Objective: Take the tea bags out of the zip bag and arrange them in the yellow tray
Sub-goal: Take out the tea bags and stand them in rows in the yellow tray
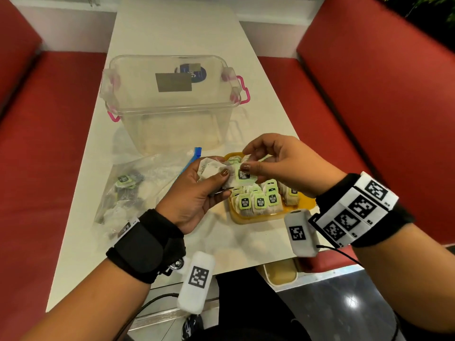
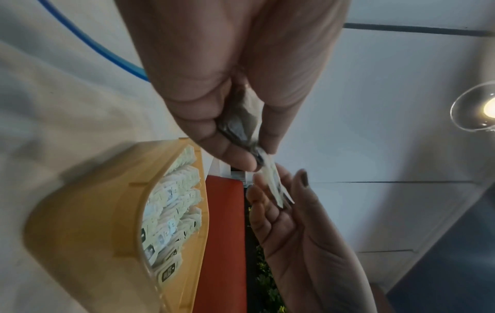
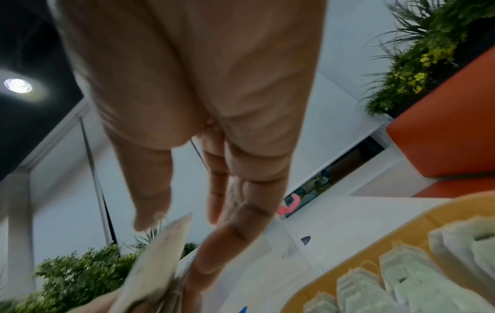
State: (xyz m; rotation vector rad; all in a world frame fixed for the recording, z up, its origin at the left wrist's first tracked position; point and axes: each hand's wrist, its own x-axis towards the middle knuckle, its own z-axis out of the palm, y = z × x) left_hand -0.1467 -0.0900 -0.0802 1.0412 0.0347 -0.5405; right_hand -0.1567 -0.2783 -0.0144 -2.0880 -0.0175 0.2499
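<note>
We hold a clump of tea bags [image 1: 216,172] over the tray [image 1: 256,219].

They look light, limp and easily torn, so we'd take one by its tag. Our left hand [image 1: 197,195] grips the clump; our right hand [image 1: 278,163] pinches one green tag. More bags remain in the zip bag [image 1: 128,190], left of the tray.

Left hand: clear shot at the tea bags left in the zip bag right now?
Probably not yet. The left hand grips a bundle of tea bags, so its fingers are busy. The path looks free: the zip bag lies beside it on the table, nothing between.
</note>
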